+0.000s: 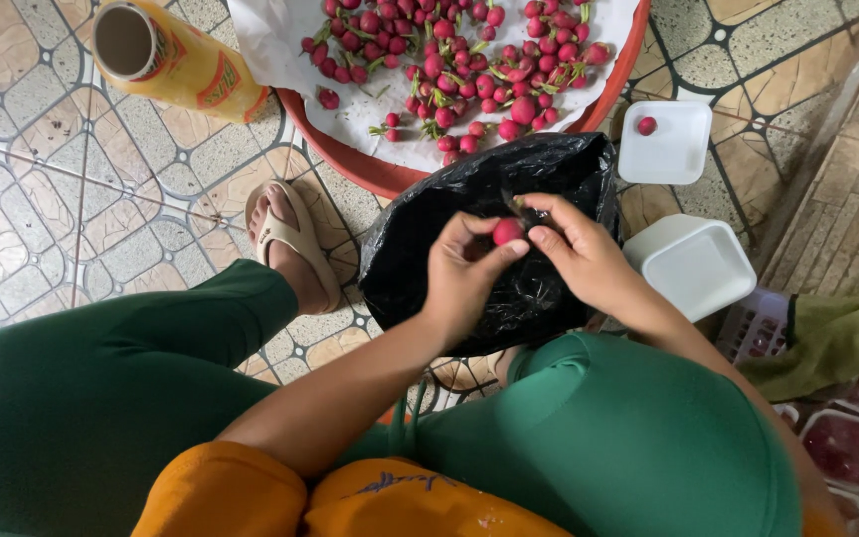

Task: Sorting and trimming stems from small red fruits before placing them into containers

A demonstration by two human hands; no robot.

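I hold one red radish [507,231] over an open black plastic bag [449,219] between my knees. My left hand [461,278] pinches the radish from the left with thumb and fingers. My right hand [579,254] grips it from the right, fingers on its top where a dark stem end shows. Beyond the bag stands a round red tray [370,171] lined with white paper and covered with several red radishes [469,60] with green stems.
A yellow roll of wrap [176,60] lies on the tiled floor at the upper left. A white foam tray [668,149] holds one radish; a stack of white trays [693,264] stands at the right. Packed trays [847,438] and a green cloth [832,338] lie at the lower right.
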